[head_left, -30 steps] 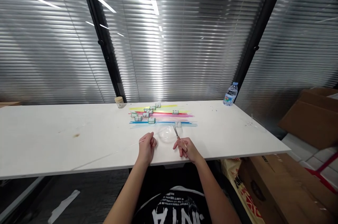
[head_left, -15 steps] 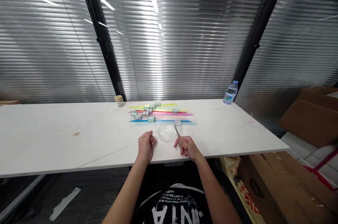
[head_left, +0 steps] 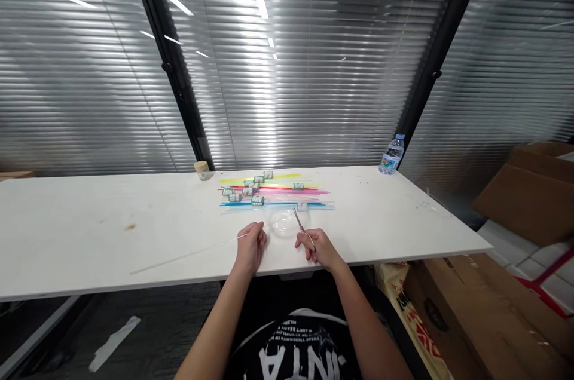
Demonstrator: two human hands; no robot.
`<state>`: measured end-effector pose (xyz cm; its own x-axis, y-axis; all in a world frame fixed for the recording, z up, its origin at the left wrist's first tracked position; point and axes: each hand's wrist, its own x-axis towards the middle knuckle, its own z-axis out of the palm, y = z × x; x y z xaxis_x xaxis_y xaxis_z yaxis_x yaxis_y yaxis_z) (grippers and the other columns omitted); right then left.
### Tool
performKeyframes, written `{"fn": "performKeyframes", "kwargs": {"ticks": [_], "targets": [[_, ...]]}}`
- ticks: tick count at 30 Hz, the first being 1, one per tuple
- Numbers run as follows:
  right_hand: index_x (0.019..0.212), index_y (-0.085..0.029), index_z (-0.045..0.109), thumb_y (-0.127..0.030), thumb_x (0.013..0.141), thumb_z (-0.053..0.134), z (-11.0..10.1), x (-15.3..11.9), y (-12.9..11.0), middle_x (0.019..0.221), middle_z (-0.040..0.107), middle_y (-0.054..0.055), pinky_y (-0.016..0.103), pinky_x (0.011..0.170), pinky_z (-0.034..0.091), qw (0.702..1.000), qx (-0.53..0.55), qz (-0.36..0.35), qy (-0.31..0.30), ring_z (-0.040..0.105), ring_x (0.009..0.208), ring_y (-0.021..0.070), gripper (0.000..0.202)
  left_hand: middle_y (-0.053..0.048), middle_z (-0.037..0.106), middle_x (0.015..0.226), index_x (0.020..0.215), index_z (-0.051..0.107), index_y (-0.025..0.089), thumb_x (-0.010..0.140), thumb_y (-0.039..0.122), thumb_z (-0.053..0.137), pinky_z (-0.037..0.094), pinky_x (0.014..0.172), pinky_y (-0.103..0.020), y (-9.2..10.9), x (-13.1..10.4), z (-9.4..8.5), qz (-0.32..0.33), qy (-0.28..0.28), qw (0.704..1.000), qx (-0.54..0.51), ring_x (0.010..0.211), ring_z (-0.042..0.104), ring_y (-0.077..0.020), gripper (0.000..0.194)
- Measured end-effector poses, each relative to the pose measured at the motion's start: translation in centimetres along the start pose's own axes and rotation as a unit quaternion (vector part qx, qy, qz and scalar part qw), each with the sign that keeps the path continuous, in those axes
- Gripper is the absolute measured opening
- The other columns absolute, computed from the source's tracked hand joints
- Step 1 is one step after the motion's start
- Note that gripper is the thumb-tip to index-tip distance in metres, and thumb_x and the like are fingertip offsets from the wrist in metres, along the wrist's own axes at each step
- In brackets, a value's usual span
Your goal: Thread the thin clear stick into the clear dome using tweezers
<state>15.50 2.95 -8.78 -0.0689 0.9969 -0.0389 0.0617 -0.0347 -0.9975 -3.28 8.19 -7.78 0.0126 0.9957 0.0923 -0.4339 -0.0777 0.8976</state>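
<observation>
My left hand [head_left: 252, 247], fingers curled closed, grips a thin whitish stick [head_left: 188, 255] that slants out to the left above the table. In my right hand [head_left: 317, 247] is a pair of slim scissors [head_left: 299, 221], blades pointing up and away. Between and just beyond my hands lies a clear rounded plastic item [head_left: 284, 221], too see-through to make out fully. Past it are bundles of thin coloured sticks [head_left: 278, 192] in yellow, red, pink and blue. Several small cylinders with green-and-white labels [head_left: 257, 201] lie among them.
The white table [head_left: 81, 236] runs along blinds. A small cup with a tan lid [head_left: 202, 169] stands at the back, a water bottle [head_left: 391, 155] at the back right. Clear scraps [head_left: 430, 207] lie at the right. Below are cardboard boxes [head_left: 484, 308] and a tan bag [head_left: 410, 308].
The outer end of the stick has risen slightly, and my left hand has shifted a little to the right. My right hand with the scissors has barely moved.
</observation>
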Motion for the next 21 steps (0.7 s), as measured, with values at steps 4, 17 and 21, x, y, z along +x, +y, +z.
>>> {"fn": "performKeyframes", "kwargs": {"ticks": [4, 17, 21], "targets": [[0.071, -0.013, 0.068, -0.053, 0.080, 0.061, -0.01, -0.04, 0.01, 0.040, 0.048, -0.004, 0.020, 0.036, 0.020, 1.000, -0.002, 0.003, 0.004, 0.030, 0.032, 0.0043, 0.042, 0.007, 0.030, 0.046, 0.048, 0.033, 0.019, 0.069, 0.032, 0.072, 0.024, 0.046, -0.023, 0.09, -0.04, 0.03, 0.000, -0.001, 1.000, 0.006, 0.042, 0.033, -0.0056, 0.046], [0.073, -0.013, 0.069, -0.055, 0.079, 0.062, -0.07, 0.07, 0.33, 0.039, 0.046, -0.005, 0.020, 0.035, 0.020, 1.000, -0.003, 0.002, 0.003, 0.031, 0.031, 0.0051, 0.043, 0.008, 0.029, 0.046, 0.048, 0.032, 0.019, 0.069, 0.033, 0.072, 0.024, 0.045, -0.023, 0.06, 0.07, -0.07, -0.011, -0.003, 1.000, -0.006, 0.041, 0.032, -0.0052, 0.047], [0.073, -0.013, 0.070, -0.056, 0.079, 0.062, -0.06, 0.04, 0.39, 0.039, 0.046, -0.005, 0.021, 0.035, 0.020, 1.000, 0.000, 0.003, 0.005, 0.031, 0.031, 0.0049, 0.044, 0.007, 0.030, 0.046, 0.048, 0.033, 0.019, 0.069, 0.033, 0.073, 0.023, 0.044, -0.023, 0.06, 0.06, -0.07, -0.010, -0.006, 1.000, -0.007, 0.042, 0.032, -0.0052, 0.047]]}}
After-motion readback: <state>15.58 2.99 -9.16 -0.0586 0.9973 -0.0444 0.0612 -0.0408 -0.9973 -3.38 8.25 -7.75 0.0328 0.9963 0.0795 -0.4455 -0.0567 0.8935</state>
